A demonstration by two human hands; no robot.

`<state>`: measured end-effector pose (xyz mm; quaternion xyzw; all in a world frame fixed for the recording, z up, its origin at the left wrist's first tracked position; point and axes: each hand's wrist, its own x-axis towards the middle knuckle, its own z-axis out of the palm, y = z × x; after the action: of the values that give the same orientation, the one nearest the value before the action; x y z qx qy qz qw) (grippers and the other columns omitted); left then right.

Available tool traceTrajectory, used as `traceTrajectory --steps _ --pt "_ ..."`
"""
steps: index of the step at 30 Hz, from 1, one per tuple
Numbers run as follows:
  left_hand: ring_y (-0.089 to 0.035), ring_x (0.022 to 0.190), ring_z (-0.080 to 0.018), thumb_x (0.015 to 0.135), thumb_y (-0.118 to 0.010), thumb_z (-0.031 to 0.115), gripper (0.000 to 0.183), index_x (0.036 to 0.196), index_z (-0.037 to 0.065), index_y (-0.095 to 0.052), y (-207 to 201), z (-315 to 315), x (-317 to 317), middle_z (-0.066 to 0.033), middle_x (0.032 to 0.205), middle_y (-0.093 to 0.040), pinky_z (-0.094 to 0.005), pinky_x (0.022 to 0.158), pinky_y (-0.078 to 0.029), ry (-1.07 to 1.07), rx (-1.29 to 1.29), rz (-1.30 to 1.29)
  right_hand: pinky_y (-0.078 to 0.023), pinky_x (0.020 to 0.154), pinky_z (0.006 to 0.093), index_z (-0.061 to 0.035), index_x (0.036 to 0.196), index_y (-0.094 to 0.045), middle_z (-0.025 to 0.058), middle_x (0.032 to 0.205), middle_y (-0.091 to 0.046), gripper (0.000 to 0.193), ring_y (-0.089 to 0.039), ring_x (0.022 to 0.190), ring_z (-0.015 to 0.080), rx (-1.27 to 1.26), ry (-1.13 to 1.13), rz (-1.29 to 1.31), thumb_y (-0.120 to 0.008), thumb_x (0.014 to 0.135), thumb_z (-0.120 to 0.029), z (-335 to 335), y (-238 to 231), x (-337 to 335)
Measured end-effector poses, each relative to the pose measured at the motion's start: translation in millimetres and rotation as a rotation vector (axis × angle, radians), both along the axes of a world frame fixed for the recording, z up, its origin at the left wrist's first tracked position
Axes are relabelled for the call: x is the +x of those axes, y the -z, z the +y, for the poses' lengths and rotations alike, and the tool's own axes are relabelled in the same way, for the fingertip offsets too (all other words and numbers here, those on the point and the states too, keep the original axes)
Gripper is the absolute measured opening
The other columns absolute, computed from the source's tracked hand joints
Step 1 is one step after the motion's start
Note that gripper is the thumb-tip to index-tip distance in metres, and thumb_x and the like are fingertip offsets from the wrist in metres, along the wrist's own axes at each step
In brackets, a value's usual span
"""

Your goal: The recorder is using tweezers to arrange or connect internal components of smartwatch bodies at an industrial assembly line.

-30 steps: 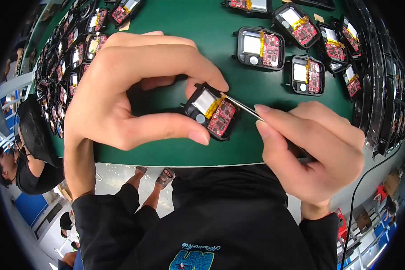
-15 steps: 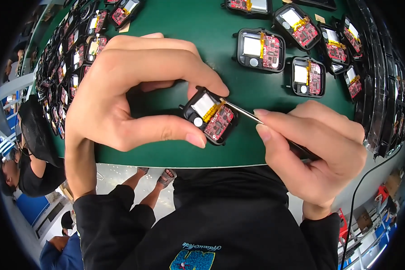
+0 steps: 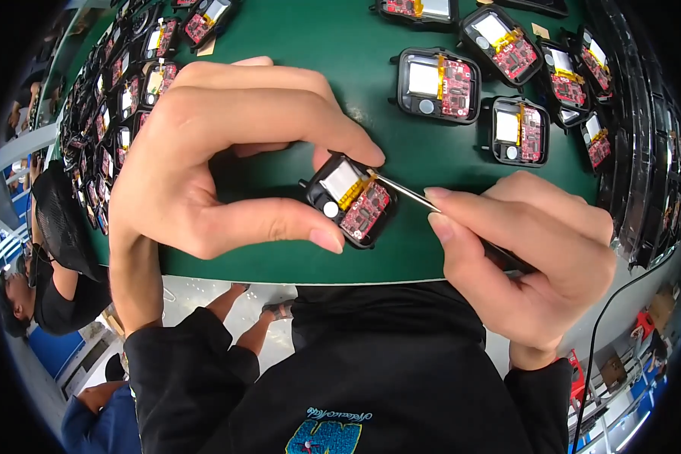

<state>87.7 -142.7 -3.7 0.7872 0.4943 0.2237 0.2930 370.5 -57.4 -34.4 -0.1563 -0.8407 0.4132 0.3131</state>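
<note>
My left hand (image 3: 227,155) pinches a small black device housing (image 3: 363,236) between thumb and fingertips, tilted above the green table. Inside it sit a red circuit board (image 3: 366,214), a silvery-white battery (image 3: 341,180), yellow tape (image 3: 353,194) and a white round part (image 3: 331,209). My right hand (image 3: 533,253) is closed around slim tweezers (image 3: 407,192) with metal tips and a dark rear part. The tips reach the upper corner of the housing, by the end of the yellow tape. Whether they grip anything there is too small to tell.
On the green table (image 3: 295,265) several similar open housings (image 3: 437,85) lie at the right, and many more (image 3: 161,79) crowd the left side. Black trays (image 3: 643,151) are stacked along the right edge. A person in black (image 3: 64,287) is at the far left.
The held housing has shifted very slightly down and left, and the tweezer tips have moved with it. Both hands keep their grips.
</note>
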Motion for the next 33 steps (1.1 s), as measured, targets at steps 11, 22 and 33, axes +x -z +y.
traceTrajectory --steps 11,22,33 --pt "-0.074 0.077 -0.0249 0.066 -0.098 0.049 0.068 0.108 -0.003 -0.085 5 3 3 -0.0134 0.093 -0.081 -0.0348 0.071 -0.046 0.02 0.028 -0.048 -0.036 0.045 0.025 0.01 0.101 -0.083 0.0098 0.07 -0.069 0.028 -0.056 0.052 0.0127 -0.007 -0.017 0.014 -0.08 0.074 0.015 2 3 -1" --pt "-0.073 0.077 -0.0225 0.073 -0.097 0.045 0.058 0.107 0.0 -0.084 4 -1 1 -0.0107 0.097 -0.083 -0.0346 0.067 -0.041 0.042 0.055 -0.055 -0.037 0.046 0.025 0.0059 0.1 -0.085 0.005 0.068 -0.066 0.029 -0.056 0.051 0.0094 -0.039 0.069 -0.03 -0.08 0.071 0.012 -6 -2 -2" --pt "-0.073 0.08 -0.0233 0.071 -0.099 0.041 0.055 0.108 0.004 -0.085 4 -3 4 -0.008 0.098 -0.083 -0.035 0.071 -0.044 -0.011 0.032 -0.072 -0.044 0.047 0.0319 0.0048 0.096 -0.081 0.0053 0.069 -0.062 0.029 -0.057 0.05 0.0183 0.039 0.065 0.016 -0.084 0.068 0.013 -6 -1 -2"
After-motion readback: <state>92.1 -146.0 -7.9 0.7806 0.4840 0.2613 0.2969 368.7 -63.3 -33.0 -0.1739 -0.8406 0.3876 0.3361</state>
